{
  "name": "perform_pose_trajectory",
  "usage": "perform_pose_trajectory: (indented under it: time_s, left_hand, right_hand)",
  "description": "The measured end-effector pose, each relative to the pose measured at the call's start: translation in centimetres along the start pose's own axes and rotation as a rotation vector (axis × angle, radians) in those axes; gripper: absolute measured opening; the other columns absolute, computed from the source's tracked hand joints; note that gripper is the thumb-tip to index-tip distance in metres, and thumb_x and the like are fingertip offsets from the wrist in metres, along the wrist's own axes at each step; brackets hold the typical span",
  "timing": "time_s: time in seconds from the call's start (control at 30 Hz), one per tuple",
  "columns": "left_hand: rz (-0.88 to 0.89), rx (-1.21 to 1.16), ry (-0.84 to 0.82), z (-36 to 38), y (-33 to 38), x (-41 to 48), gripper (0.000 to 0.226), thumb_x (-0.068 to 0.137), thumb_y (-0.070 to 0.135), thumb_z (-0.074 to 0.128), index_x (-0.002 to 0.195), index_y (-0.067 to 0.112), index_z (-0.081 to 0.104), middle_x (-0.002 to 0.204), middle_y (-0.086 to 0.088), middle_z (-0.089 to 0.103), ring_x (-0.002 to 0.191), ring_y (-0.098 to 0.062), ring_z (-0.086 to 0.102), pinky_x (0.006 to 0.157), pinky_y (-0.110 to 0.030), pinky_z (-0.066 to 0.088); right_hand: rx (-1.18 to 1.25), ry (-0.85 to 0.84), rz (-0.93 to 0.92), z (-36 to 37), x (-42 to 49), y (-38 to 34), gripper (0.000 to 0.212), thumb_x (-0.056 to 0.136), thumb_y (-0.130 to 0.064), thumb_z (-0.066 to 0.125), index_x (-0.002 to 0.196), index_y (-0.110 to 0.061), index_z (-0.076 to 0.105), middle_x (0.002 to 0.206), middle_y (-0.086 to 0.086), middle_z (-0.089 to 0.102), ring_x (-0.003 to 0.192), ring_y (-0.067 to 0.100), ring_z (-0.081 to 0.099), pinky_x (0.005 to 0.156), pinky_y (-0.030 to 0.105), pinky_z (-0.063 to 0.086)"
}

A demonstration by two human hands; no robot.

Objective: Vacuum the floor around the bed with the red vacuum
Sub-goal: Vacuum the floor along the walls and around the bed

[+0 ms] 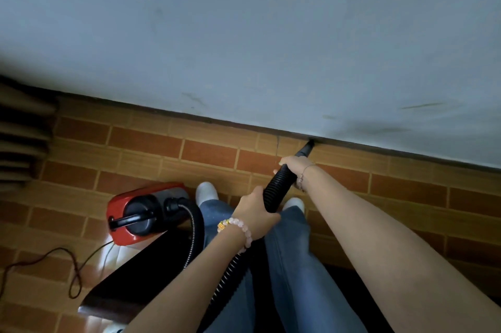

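Brick-patterned floor (211, 155) meets grey wall (244, 34), left hand (256, 210) and right hand (295, 166) both clamping the black ribbed hose (273, 191), red canister vacuum (122, 213) by the feet, so keep that black tapered nozzle (306, 149) low, tracking the wall's edge.

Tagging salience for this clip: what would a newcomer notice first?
The left hand and right hand grip the black ribbed vacuum hose at centre, its tapered black nozzle tip at the seam where the pale blue-grey wall meets the brick-patterned floor. The red canister vacuum sits on that floor at lower left.
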State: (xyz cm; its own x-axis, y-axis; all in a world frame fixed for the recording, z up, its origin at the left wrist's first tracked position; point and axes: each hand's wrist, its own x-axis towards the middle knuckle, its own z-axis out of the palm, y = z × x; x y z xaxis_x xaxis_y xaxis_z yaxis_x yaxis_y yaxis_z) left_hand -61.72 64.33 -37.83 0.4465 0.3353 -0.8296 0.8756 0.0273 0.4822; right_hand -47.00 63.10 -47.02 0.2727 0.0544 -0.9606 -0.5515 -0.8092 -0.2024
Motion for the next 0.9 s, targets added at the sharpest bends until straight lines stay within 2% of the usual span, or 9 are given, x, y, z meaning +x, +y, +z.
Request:
perform_pose_trajectory:
  time_s: [0.07, 0.2, 0.37, 0.47, 0.67, 0.77, 0.8, 0.87, 0.9]
  left_hand:
    - [0.010, 0.010, 0.001, -1.3, -0.6, 0.0, 0.030, 0.079, 0.015, 0.060, 0.104, 0.010, 0.045, 0.084, -0.003, 0.053, 0.071, -0.020, 0.057, 0.052, -0.023, 0.045]
    - [0.004, 0.008, -0.015, -4.1, -3.0, 0.2, 0.033, 0.080, 0.015, 0.059, 0.109, 0.008, 0.044, 0.084, -0.001, 0.050, 0.073, -0.018, 0.053, 0.051, -0.020, 0.040]
    - [-0.010, -0.069, -0.026, -7.4, -6.6, 0.4, 0.027, 0.082, 0.014, 0.057, 0.103, 0.010, 0.042, 0.075, 0.000, 0.046, 0.055, -0.013, 0.050, 0.045, -0.020, 0.040]
    - [0.013, -0.123, -0.033, -9.3, -8.0, 0.6, 0.024, 0.082, 0.013, 0.057, 0.098, 0.012, 0.040, 0.074, 0.000, 0.045, 0.052, -0.011, 0.047, 0.042, -0.017, 0.036]
    - [-0.017, -0.253, -0.090, -12.8, -10.8, 0.8, 0.025, 0.081, 0.014, 0.058, 0.099, 0.011, 0.041, 0.074, -0.001, 0.048, 0.050, -0.011, 0.050, 0.039, -0.014, 0.037]
    - [-0.046, -0.350, -0.186, -15.1, -12.2, 1.0, 0.023, 0.079, 0.015, 0.060, 0.092, 0.013, 0.041, 0.072, -0.004, 0.052, 0.051, -0.014, 0.054, 0.048, -0.023, 0.043]
    - [-0.052, -0.383, -0.204, -15.9, -12.7, 1.0, 0.022, 0.079, 0.014, 0.060, 0.088, 0.014, 0.041, 0.068, -0.004, 0.052, 0.048, -0.012, 0.054, 0.047, -0.024, 0.043]
    - [-0.068, -0.459, -0.210, -17.0, -13.8, 0.9, 0.023, 0.077, 0.013, 0.062, 0.084, 0.014, 0.040, 0.063, -0.005, 0.051, 0.044, -0.013, 0.054, 0.048, -0.025, 0.046]
    - [-0.074, -0.480, -0.203, -17.5, -14.3, 0.9, 0.026, 0.072, 0.017, 0.064, 0.085, 0.014, 0.041, 0.065, -0.006, 0.052, 0.048, -0.017, 0.056, 0.053, -0.030, 0.049]
  right_hand:
    - [0.119, -0.027, 0.024, 1.2, -0.6, -0.4, 0.030, 0.090, -0.004, 0.051, 0.117, -0.003, 0.039, 0.095, 0.021, 0.062, 0.077, 0.030, 0.065, 0.083, 0.046, 0.054]
    - [0.193, -0.085, 0.068, 4.1, -1.4, -1.3, 0.020, 0.093, -0.004, 0.051, 0.109, -0.003, 0.040, 0.081, 0.017, 0.059, 0.069, 0.024, 0.061, 0.080, 0.038, 0.054]
    - [0.204, -0.077, 0.128, 9.2, -1.3, -2.1, 0.028, 0.091, -0.013, 0.057, 0.114, -0.004, 0.043, 0.078, 0.014, 0.061, 0.063, 0.023, 0.060, 0.073, 0.033, 0.055]
    - [0.265, -0.019, 0.169, 12.1, -0.3, -2.6, 0.041, 0.090, -0.030, 0.058, 0.121, -0.010, 0.039, 0.070, 0.013, 0.062, 0.053, 0.022, 0.059, 0.080, 0.031, 0.052]
    - [0.045, 0.034, 0.157, 17.0, -0.1, -4.1, 0.019, 0.092, -0.024, 0.050, 0.098, -0.007, 0.044, 0.073, 0.013, 0.061, 0.060, 0.023, 0.057, 0.075, 0.032, 0.048]
    - [-0.073, 0.053, 0.125, 19.7, -0.2, -4.6, 0.022, 0.092, -0.020, 0.050, 0.107, -0.006, 0.043, 0.075, 0.015, 0.063, 0.063, 0.025, 0.059, 0.079, 0.034, 0.053]
    - [-0.121, 0.043, 0.113, 20.5, 0.1, -4.7, 0.029, 0.090, -0.022, 0.051, 0.113, -0.007, 0.043, 0.076, 0.014, 0.064, 0.064, 0.026, 0.059, 0.075, 0.036, 0.055]
    - [-0.247, 0.033, 0.095, 22.1, 0.8, -4.7, 0.036, 0.086, -0.026, 0.051, 0.117, -0.007, 0.048, 0.084, 0.011, 0.063, 0.067, 0.025, 0.057, 0.063, 0.033, 0.050]
    - [-0.308, 0.016, 0.096, 22.8, 0.8, -4.7, 0.031, 0.086, -0.026, 0.050, 0.111, -0.007, 0.050, 0.086, 0.009, 0.060, 0.070, 0.024, 0.055, 0.064, 0.032, 0.045]
